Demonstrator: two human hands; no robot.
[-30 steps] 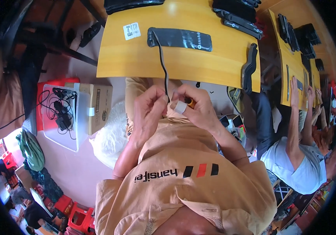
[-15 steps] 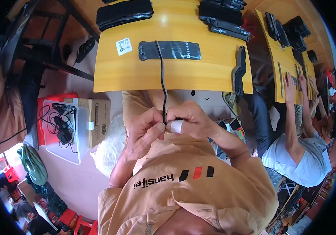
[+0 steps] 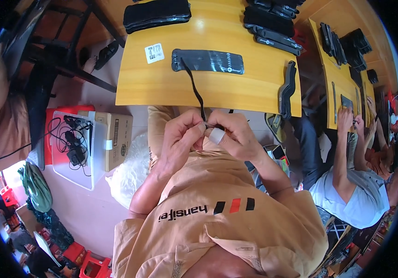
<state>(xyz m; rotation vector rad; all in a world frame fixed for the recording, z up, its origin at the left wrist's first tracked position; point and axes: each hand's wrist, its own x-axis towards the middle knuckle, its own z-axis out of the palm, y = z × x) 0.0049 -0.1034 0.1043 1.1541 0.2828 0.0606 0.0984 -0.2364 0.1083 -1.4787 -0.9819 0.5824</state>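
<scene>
A narrow black strap (image 3: 193, 85) runs from a flat, glossy black packet (image 3: 213, 61) on the yellow table (image 3: 157, 95) down over the front edge. Above my lap, my left hand (image 3: 180, 141) and my right hand (image 3: 237, 134) meet and pinch its near end between thumbs and fingers. Those fingers mostly hide the end itself. White tape (image 3: 216, 135) wraps a digit of my right hand. Left of the packet lies a white printed label (image 3: 154, 53).
Black bundles (image 3: 157, 16) lie at the table's back left, with more bundles (image 3: 271, 28) at the back right and a folded one (image 3: 287, 88) by the right edge. On the left, a clear bin (image 3: 76, 153) of cables stands beside a carton (image 3: 118, 139). Co-workers sit right.
Both hands have risen slightly toward the table edge, still pinching the strap. Its visible stretch is shorter and bends more. The view has shifted a little.
</scene>
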